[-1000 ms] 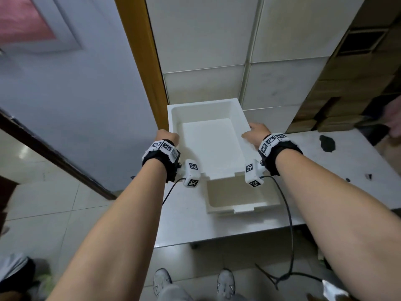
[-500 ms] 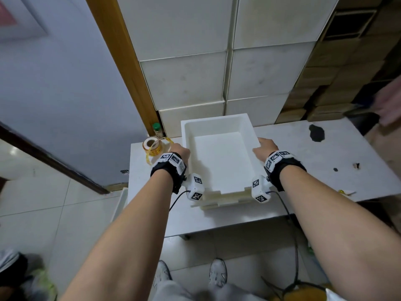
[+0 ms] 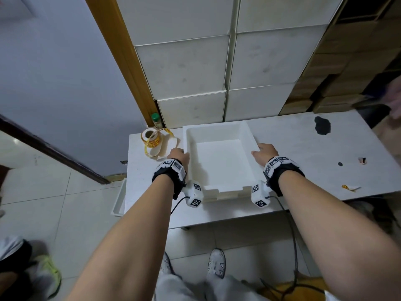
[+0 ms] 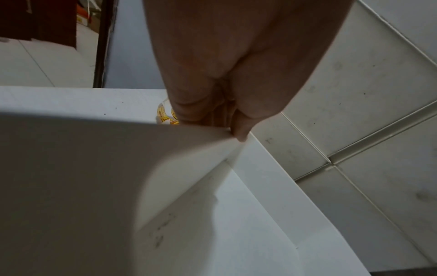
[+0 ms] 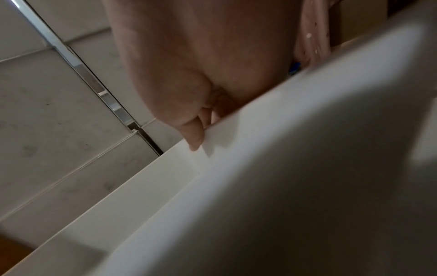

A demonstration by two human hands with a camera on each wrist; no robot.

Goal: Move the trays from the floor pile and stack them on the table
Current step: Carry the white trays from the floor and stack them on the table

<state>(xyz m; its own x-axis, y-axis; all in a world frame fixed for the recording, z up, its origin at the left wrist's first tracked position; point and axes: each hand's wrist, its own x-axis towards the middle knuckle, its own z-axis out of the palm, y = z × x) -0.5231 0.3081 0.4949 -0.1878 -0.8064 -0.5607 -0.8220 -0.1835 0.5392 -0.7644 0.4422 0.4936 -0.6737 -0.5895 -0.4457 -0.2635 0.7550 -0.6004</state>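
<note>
Item: white rectangular foam tray (image 3: 219, 161), deep and plain, topping a stack on the white table (image 3: 303, 148). Our left hand (image 3: 180, 156) and right hand (image 3: 264, 152) grasp its side rims; edges of two more trays show below our grip.

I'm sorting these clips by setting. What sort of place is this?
Probably a storeroom or packing room: white foam boxes stacked high against the wall, brown cartons stacked beside them, and a plain white table with a yellow printed tape roll on a tiled floor.
</note>
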